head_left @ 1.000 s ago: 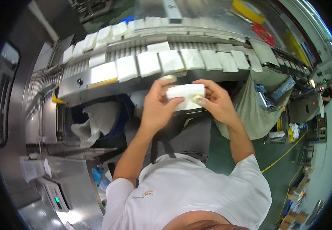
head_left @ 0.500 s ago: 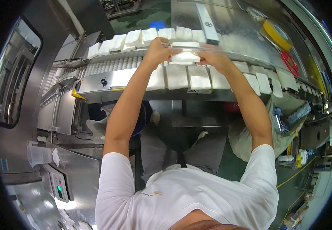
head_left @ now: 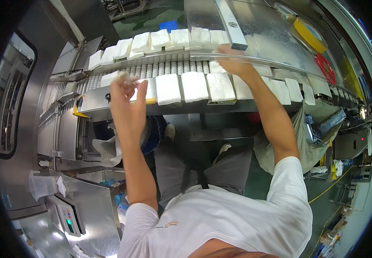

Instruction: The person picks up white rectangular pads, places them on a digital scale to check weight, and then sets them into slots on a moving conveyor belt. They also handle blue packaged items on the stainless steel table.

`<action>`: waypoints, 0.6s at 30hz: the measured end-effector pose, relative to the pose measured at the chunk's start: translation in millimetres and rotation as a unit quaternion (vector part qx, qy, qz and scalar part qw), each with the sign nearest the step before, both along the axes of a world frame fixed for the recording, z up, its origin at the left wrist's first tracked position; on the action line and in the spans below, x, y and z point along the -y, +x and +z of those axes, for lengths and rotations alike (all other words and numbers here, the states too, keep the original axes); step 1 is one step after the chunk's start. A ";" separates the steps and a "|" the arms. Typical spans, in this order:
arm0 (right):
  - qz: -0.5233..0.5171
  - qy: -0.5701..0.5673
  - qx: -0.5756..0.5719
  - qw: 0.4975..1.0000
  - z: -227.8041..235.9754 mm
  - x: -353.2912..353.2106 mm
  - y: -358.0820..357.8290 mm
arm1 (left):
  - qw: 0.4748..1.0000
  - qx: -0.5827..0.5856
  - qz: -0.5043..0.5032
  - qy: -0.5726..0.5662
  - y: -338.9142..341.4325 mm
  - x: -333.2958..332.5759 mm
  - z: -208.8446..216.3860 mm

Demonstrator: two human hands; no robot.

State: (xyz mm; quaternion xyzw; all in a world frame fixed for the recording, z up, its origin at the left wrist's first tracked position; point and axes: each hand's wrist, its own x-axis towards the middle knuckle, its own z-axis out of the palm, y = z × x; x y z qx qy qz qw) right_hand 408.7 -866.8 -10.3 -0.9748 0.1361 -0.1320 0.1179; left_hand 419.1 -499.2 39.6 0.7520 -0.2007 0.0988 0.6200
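My left hand [head_left: 128, 96] is raised over the left part of the conveyor's front rail, thumb apart from slightly blurred, bent fingers. Just beside its fingertips lies a white soft stack [head_left: 108, 78] on the roller bed [head_left: 153, 69]; I cannot make out whether they touch. My right hand [head_left: 234, 60] reaches under the edge of a clear cover [head_left: 263, 47], next to another white stack [head_left: 216, 67]. Its fingers are blurred and partly hidden there. White folded tissue-like stacks [head_left: 195, 87] stand in a row along the near rail.
A second row of white stacks [head_left: 140, 42] lines the far rail. On the cover are a metal bar [head_left: 232, 26], yellow tape [head_left: 310, 36] and red-handled scissors [head_left: 325, 69]. A digital scale [head_left: 68, 217] stands lower left; a large bag [head_left: 276, 146] hangs at right.
My hands have parted from the white stack they held between them. The left has swung left and nearer; the right stays near the cover. The view has shifted slightly.
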 end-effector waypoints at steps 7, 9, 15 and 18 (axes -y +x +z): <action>0.078 0.193 -0.179 0.962 -13.8 -49.3 78.3 | 0.981 -0.149 -0.127 -0.006 -82.9 -22.3 -28.5; 0.056 0.176 -0.238 0.954 -13.6 -74.7 90.5 | 0.978 -0.161 -0.130 0.003 -90.5 -36.7 -43.5; -0.084 0.125 -0.212 0.966 -75.0 -85.3 142.8 | 0.973 -0.181 -0.143 -0.023 -102.9 -49.3 -61.3; -0.021 0.157 -0.229 0.960 -73.3 -53.2 147.5 | 0.964 -0.206 -0.164 -0.042 -93.6 -42.7 -70.6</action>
